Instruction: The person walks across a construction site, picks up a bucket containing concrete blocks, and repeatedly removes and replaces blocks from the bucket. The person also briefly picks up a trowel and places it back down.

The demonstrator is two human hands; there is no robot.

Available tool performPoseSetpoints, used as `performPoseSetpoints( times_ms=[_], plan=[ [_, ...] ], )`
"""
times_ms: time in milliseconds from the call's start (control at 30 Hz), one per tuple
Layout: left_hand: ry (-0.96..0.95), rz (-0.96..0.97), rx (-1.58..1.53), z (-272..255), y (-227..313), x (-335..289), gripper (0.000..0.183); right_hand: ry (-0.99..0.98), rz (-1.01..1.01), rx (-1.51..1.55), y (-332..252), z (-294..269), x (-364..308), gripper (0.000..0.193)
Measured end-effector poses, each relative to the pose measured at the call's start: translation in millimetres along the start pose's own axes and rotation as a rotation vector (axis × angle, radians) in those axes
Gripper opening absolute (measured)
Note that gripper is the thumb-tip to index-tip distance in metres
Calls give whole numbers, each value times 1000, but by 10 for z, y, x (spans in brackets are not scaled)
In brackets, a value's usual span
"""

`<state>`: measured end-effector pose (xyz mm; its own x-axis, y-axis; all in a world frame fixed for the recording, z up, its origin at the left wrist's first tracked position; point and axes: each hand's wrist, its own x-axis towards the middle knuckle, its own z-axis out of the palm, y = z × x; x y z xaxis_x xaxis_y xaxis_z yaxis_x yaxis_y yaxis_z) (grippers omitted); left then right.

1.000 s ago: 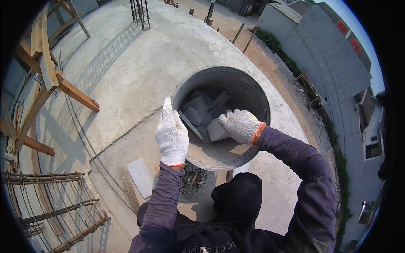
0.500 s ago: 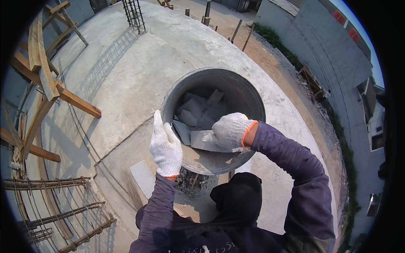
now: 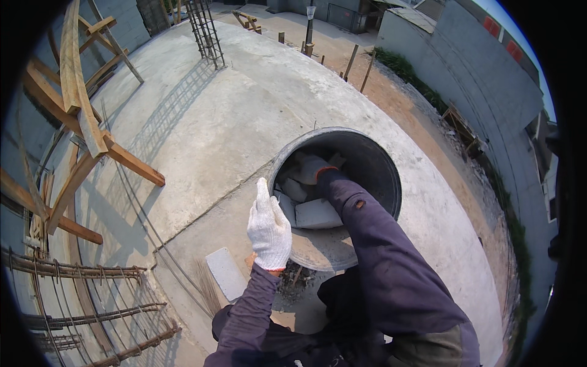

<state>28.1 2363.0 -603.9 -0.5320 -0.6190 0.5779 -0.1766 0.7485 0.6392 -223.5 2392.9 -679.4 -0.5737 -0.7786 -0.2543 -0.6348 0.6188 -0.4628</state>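
A large grey round tub [image 3: 396, 183] stands on the concrete with its mouth facing up and broken pale block pieces in it. At the tub's left rim is my left hand [image 3: 269, 235], in a white knit glove. Its fingers are stretched upward and its thumb is apart. My right hand [image 3: 310, 168], gloved too, reaches deep inside among the pieces. Shadow hides its fingertips and whatever they touch. A flat block piece [image 3: 318, 214] lies near the tub's front side, close below my right forearm. Another chunk [image 3: 295, 191] is beside that hand.
A pale block [image 3: 227, 274] lies left of my left forearm, beside thin wires [image 3: 208, 287]. Tied rebar [image 3: 92, 312] sits at lower left, below timber framing [image 3: 92, 140]. A rebar column [image 3: 205, 33] stands far off. Rubble [image 3: 299, 278] lies before the tub.
My right hand has gone from above the front block piece to deeper inside the tub, toward its far left. My left hand stays by the rim. The whole view has shifted.
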Motion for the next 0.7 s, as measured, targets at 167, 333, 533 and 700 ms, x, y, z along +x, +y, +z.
performPoseSetpoints(
  times_ms=[167, 333, 533, 700],
  plan=[
    [-2, 14, -1, 18, -4, 25, 54, -10, -49, 165, 60, -209, -149, 81],
    [-14, 10, -30, 38, -18, 85, 53, -19, 2, 120, 107, -346, -280, 85],
    [-29, -33, -40, 122, -52, 221, 52, 207, -80, 56, -111, -899, -774, 73],
    [-20, -70, -23, 208, -80, 364, 49, 356, -268, -28, -138, -1242, -995, 68]
  ],
)
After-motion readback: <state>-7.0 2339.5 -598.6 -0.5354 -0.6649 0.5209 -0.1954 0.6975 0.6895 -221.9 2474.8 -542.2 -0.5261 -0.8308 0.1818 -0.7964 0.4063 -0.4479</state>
